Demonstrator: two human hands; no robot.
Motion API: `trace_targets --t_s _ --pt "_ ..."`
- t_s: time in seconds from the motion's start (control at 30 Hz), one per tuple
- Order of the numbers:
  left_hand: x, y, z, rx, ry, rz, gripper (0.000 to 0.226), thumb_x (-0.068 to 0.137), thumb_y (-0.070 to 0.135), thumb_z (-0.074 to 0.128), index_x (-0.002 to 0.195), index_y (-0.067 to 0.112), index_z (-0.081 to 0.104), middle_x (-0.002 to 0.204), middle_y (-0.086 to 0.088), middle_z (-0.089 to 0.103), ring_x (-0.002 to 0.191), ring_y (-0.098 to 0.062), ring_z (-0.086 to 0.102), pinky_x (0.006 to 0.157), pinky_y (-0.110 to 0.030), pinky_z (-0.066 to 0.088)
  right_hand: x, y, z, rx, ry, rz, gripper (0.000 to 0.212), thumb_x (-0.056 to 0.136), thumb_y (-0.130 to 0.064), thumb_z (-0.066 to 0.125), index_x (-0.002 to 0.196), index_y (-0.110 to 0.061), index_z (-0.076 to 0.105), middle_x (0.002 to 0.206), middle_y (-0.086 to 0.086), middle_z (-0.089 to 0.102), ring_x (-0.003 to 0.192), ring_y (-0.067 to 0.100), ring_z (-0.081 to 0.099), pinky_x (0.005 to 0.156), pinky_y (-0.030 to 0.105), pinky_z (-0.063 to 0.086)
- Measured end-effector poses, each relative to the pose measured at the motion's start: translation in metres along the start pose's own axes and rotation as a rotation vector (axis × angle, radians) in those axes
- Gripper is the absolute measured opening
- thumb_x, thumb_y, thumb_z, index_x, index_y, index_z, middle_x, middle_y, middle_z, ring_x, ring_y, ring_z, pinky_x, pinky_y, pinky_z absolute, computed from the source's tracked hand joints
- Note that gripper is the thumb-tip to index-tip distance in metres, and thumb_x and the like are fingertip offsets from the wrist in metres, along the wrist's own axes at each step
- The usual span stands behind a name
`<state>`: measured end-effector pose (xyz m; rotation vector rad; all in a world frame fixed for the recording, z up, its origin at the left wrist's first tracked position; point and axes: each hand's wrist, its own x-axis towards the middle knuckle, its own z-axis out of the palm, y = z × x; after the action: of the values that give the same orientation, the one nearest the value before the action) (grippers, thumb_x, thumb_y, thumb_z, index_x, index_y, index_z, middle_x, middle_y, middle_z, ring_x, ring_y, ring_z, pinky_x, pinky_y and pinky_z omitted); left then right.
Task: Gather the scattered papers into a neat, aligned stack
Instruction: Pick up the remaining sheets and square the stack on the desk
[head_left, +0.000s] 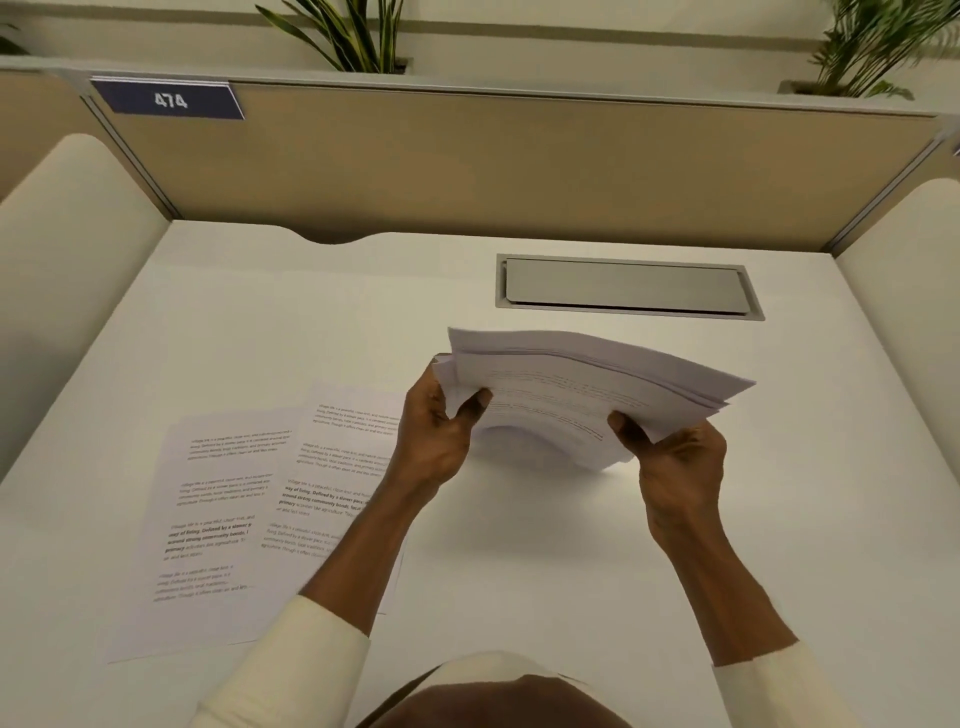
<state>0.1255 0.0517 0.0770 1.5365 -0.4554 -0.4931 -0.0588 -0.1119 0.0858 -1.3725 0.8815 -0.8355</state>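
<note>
A bundle of white printed papers is held just above the white desk, its lower edge curling down toward the desk top. My left hand grips the bundle's left end, thumb on top. My right hand grips its near right edge. The sheets in the bundle are fanned and uneven at the right end. Two loose printed sheets lie flat on the desk to the left: one nearer the left edge, the other overlapping it and partly hidden under my left forearm.
A grey cable-port lid is set into the desk behind the bundle. A tan partition with a blue "474" label closes the back. Cream side panels flank the desk. Plants stand behind the partition.
</note>
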Motion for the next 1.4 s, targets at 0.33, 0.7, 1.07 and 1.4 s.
trace_targets --t_s 0.33,0.7,1.07,1.4 --pt "0.033 -0.017 0.013 0.137 -0.044 -0.063 0.058 0.092 0.013 0.086 0.143 0.023 0.058 0.129 0.004 0.075 0.121 -0.01 0.07 0.098 -0.034 0.066 0.025 0.015 0.02 -0.033 -0.065 0.034 0.054 0.079 0.0 0.091 0.123 -0.023 0.072 0.105 -0.016 0.081 0.102 0.008 0.076 0.086 0.029 0.065" --pt "0.035 -0.039 0.013 0.232 -0.037 -0.146 0.05 0.103 0.011 0.071 0.15 0.022 0.055 0.138 0.005 0.07 0.122 -0.015 0.066 0.099 -0.028 0.056 0.022 0.05 0.055 -0.12 -0.057 0.132 0.042 0.085 -0.005 0.088 0.119 -0.023 0.072 0.11 -0.01 0.076 0.107 0.012 0.073 0.088 0.032 0.064" --pt "0.012 -0.029 -0.075 0.62 0.248 -0.394 0.027 0.093 0.016 0.074 0.12 0.012 0.07 0.122 -0.009 0.079 0.106 -0.033 0.076 0.092 -0.046 0.065 -0.021 0.06 0.117 -0.23 -0.313 0.224 0.063 0.074 -0.014 0.097 0.13 -0.018 0.069 0.12 -0.005 0.081 0.109 0.016 0.078 0.095 0.048 0.065" --pt "-0.022 -0.05 -0.143 0.98 0.221 -0.681 0.036 0.096 0.024 0.072 0.127 0.008 0.068 0.133 -0.015 0.069 0.129 -0.036 0.06 0.089 -0.042 0.054 -0.089 0.104 0.182 -0.462 -0.421 0.377 0.063 0.073 -0.023 0.094 0.127 -0.026 0.062 0.122 -0.008 0.075 0.114 0.023 0.073 0.096 0.051 0.062"
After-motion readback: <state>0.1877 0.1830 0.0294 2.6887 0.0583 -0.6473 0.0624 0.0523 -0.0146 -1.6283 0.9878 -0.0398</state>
